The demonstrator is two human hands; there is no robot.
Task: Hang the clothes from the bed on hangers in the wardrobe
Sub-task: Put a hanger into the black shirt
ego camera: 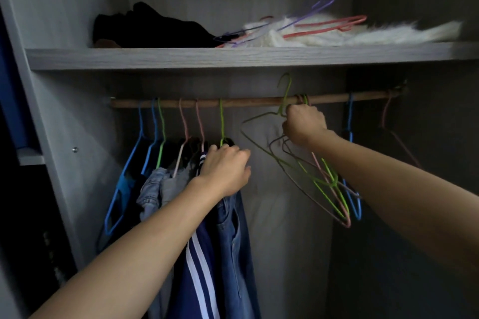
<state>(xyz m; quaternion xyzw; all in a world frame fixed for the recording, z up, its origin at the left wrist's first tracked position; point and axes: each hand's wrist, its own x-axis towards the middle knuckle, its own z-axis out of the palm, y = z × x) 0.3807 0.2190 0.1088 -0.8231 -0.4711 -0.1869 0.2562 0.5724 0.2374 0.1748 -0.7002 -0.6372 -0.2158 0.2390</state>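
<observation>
A wooden rail (246, 101) runs across the open wardrobe under a grey shelf. My right hand (303, 124) grips the neck of a green wire hanger (261, 145), whose hook stands free above the rail, tilted to the left. More green and pink empty hangers (331, 189) dangle below that hand from hooks bunched on the rail. My left hand (226, 167) is closed on the top of the hung clothes: blue jeans (233, 241) on a green hanger and a navy garment with white stripes (199, 267). The bed is out of view.
Blue, green and pink hangers (158, 137) with clothes fill the rail's left part. A blue hanger (350, 122) and a pink one (387, 116) hang at the right end. The shelf (233, 57) above holds a black garment (150, 28), white fur (363, 33) and loose hangers.
</observation>
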